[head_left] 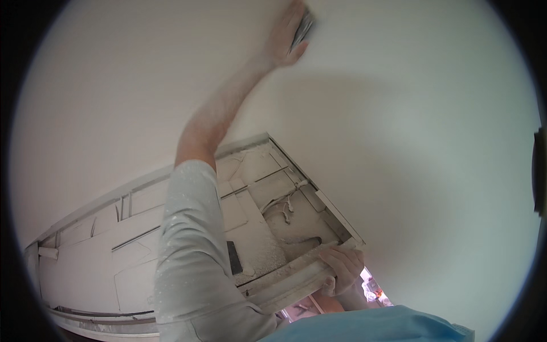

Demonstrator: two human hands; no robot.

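My left hand (286, 35) reaches high against the pale wall (387, 102), its arm stretched upward in a grey, dust-speckled sleeve. Under its palm is a dark grey flat sanding pad (302, 31), partly covered by the fingers and slightly blurred. Low at the right, my right hand (343, 267) is closed over the white, dusty edge board (290, 285) of a cupboard top, near its corner with the wall. The right forearm is mostly hidden behind light blue fabric at the lower edge.
White dust coats the recessed cupboard top (245, 211). Loose cables (285, 202) and a dark flat piece (234, 257) lie on it. A raised rim (114, 196) runs along the wall side. Below the board's right end, a bright gap (373, 288) shows pinkish things.
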